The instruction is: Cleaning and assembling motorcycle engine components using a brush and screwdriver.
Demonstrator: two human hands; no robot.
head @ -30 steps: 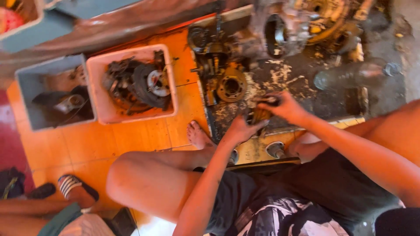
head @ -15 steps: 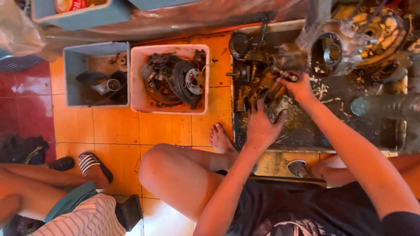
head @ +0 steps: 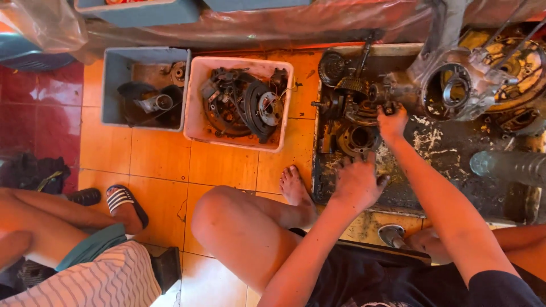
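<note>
Left hand [head: 357,183]: I am pressing it palm down, fingers spread wide, on the greasy metal tray [head: 455,170], just below a round bearing housing [head: 355,138]; it is holding nothing.
Right hand [head: 392,120]: I am reaching it further up the tray, fingers curling onto a small dark part [head: 390,107] beside the gear cluster [head: 352,91]; I cannot tell how firmly it is closing.
Engine casing [head: 455,85]: lying at the tray's upper right, open bore facing up.
White bin [head: 242,102]: sitting on the orange floor left of the tray, holding dark engine parts.
Grey bin [head: 145,88]: standing beside the white bin.
Another person's leg [head: 51,222]: showing at lower left.
</note>
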